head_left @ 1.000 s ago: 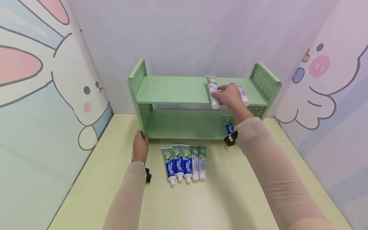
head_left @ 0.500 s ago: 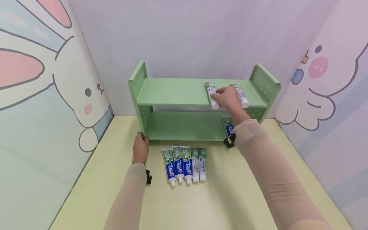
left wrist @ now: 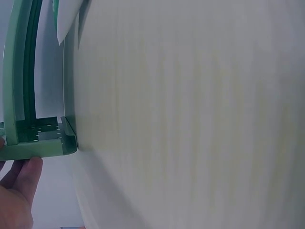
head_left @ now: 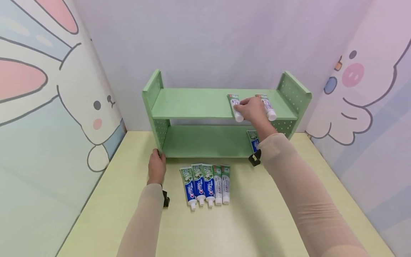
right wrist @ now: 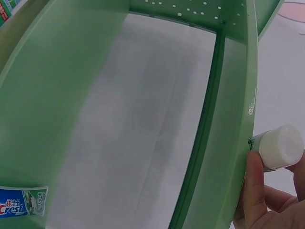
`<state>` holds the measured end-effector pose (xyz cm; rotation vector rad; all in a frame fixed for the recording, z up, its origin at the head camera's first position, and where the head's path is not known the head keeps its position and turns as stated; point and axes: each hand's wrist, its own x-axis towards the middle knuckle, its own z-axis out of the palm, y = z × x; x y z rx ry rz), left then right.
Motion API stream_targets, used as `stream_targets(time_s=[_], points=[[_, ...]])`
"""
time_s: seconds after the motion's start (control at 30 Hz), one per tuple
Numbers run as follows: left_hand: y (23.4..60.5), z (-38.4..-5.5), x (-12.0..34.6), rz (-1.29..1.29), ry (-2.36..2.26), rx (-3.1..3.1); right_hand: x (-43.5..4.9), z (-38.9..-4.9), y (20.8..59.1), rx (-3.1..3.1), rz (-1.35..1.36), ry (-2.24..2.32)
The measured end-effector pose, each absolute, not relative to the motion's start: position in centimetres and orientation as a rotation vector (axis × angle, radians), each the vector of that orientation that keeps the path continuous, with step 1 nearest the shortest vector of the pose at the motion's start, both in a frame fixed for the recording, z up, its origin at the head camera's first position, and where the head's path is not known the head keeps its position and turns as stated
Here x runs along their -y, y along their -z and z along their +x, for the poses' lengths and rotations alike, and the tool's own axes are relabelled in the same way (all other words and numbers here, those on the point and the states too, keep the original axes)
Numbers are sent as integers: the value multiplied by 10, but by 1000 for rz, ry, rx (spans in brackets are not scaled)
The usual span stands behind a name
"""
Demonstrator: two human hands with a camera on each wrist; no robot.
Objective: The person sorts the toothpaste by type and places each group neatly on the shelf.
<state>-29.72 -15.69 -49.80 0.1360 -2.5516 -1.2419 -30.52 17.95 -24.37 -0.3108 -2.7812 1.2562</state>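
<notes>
My right hand pinches a white and green toothpaste tube by its side, and the tube lies on the upper board of a green two-tier shelf, cap over the front edge. In the right wrist view, the tube's white cap shows beside the thumb. A similar white toothpaste tube lies to the right of that hand. At the shelf's lower left corner, my left hand grips the side panel; the left wrist view shows fingers against the green panel.
On the table, blue and green Crest tubes and white and green tubes lie in a row before the shelf. Another Crest tube lies on the lower board, partly behind the right wrist. Cartoon-printed walls stand at both sides.
The tube in my right hand has come down, its far end lowering onto the upper board. My left hand stays at the shelf's corner. The head view has shifted slightly.
</notes>
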Motion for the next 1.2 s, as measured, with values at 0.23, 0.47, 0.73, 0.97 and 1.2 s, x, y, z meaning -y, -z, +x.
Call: stream_targets(time_s=[0.23, 0.47, 0.73, 0.97, 1.2], points=[[499, -298, 157, 122, 1241, 2550, -179, -308, 247, 2780, -321, -1230], [499, -299, 158, 113, 1229, 2539, -178, -308, 248, 2760, -310, -1228], [500, -301, 159, 116, 1226, 2553, -179, -303, 246, 2724, -326, -1311], [495, -300, 159, 116, 1230, 2564, -181, -296, 240, 2702, -292, -1286], [495, -299, 160, 115, 1228, 2569, -186, -283, 240, 2668, -271, -1311]])
